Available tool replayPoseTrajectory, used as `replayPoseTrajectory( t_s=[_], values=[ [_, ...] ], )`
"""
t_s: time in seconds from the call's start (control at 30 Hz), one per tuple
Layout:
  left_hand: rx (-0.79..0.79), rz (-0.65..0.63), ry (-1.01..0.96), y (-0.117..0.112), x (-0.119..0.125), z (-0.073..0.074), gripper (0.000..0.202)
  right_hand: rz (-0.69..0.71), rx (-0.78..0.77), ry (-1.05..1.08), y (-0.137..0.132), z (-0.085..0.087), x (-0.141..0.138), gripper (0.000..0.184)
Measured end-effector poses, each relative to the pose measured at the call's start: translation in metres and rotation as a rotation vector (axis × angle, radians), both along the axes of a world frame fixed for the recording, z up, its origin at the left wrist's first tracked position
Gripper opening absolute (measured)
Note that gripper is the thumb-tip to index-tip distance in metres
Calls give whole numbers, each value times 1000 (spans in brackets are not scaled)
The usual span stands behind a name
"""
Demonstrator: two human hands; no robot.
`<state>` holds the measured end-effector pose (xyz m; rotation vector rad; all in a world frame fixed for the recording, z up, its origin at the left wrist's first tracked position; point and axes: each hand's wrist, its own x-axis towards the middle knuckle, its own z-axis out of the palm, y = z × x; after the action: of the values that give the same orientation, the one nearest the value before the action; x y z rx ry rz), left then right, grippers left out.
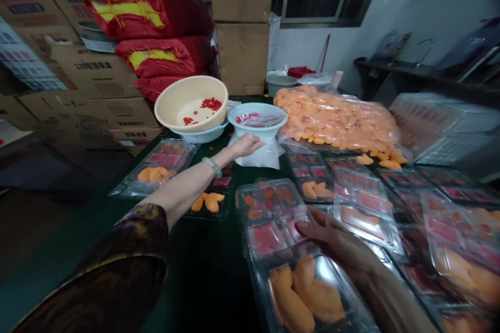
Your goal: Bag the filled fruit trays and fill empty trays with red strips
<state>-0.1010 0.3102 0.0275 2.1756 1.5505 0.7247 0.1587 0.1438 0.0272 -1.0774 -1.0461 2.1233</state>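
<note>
My right hand (332, 234) grips the side of a clear plastic compartment tray (253, 265), thumb on top. Two orange pieces fill its large front compartment, pink squares the middle ones, and small reddish pieces the back ones. My left hand (248, 145), a bracelet on its wrist, reaches forward with fingers curled. It is in front of a light blue bowl (269, 132), over white sheets (260, 158); what its fingers hold, if anything, is hidden. Under my left forearm lies another filled tray (224, 210).
A cream basin (167, 109) with red pieces stands back left, near a wrapped tray (183, 153). Behind the many filled trays (363, 203) on the right lies a large bag of orange pieces (336, 114). Stacked clear trays (453, 119) stand far right; cartons (89, 109) and red sacks (172, 21) rise behind left.
</note>
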Motion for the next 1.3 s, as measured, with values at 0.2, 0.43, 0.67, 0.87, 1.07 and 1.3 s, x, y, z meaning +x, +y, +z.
replayPoseTrajectory(
  t_s=[0.2, 0.43, 0.67, 0.87, 1.07, 1.3],
  values=[
    [-52, -235, 75, -85, 18, 23, 31, 88, -93, 153, -16, -9, -22, 30],
    [-94, -330, 204, -167, 13, 33, 22, 29, -126, 119, -68, -20, -5, 29],
    [177, -491, 301, -213, 14, 16, 17, -46, -81, 125, -110, -21, 10, 49],
    [349, -523, 363, -234, 21, 4, 29, 69, -79, 228, -130, -23, 8, 72],
    [344, -502, 310, -245, 17, 3, 28, 28, -90, 194, -140, -23, 12, 77],
    [349, -537, 442, -263, 12, 9, 29, -92, -28, 78, -144, -23, 20, 98]
  ],
)
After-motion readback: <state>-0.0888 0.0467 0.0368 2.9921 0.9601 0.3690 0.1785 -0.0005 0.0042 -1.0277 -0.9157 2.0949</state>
